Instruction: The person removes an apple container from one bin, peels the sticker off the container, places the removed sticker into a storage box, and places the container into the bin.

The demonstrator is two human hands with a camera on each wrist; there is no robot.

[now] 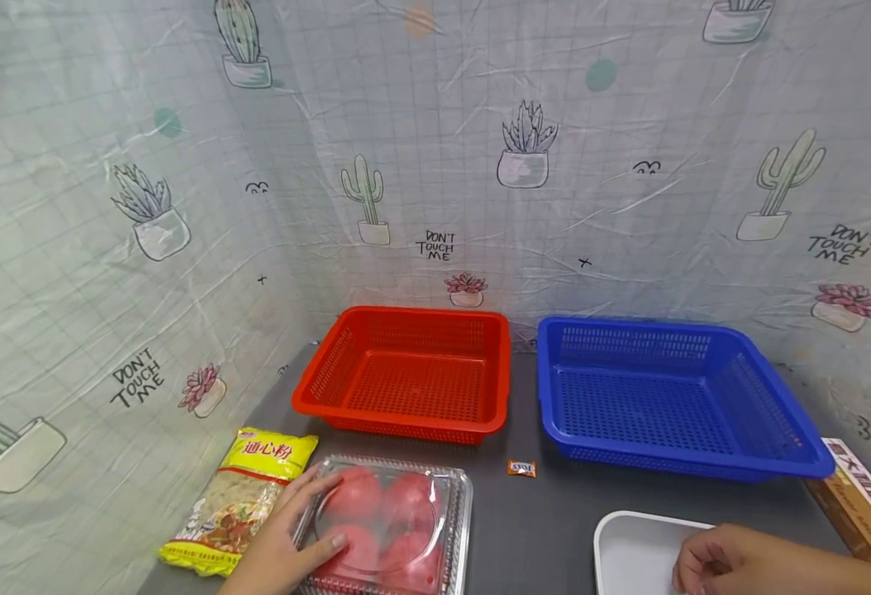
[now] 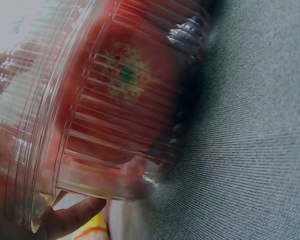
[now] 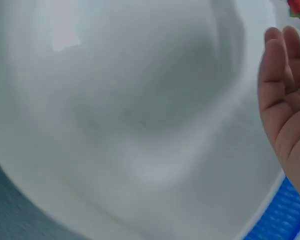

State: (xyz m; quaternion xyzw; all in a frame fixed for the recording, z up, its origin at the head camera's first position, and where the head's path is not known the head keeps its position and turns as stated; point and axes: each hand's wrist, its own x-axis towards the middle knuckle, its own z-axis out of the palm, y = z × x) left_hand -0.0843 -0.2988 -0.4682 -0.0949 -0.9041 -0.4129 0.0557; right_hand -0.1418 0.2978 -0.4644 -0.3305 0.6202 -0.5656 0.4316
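My left hand (image 1: 281,533) grips the left side of a clear plastic box (image 1: 459,521) with large tomatoes (image 1: 409,502) inside. The thumb lies over the lid. In the left wrist view, a finger (image 2: 77,217) reaches under the box's rim, and one tomato (image 2: 140,95) shows through the ribbed wall. My right hand (image 1: 729,560) is over the right side of a white tray (image 1: 629,541), its fingers loosely curled with nothing seen in them. The right wrist view shows the tray's smooth inside (image 3: 155,120) with the right hand (image 3: 290,100) beside it.
A yellow pasta bag (image 1: 245,492) lies left of the box. Behind stand a red basket (image 1: 406,417) and a blue basket (image 1: 673,459). A small orange-wrapped candy (image 1: 521,468) lies between them and me. At far right is a pasta box (image 1: 863,504).
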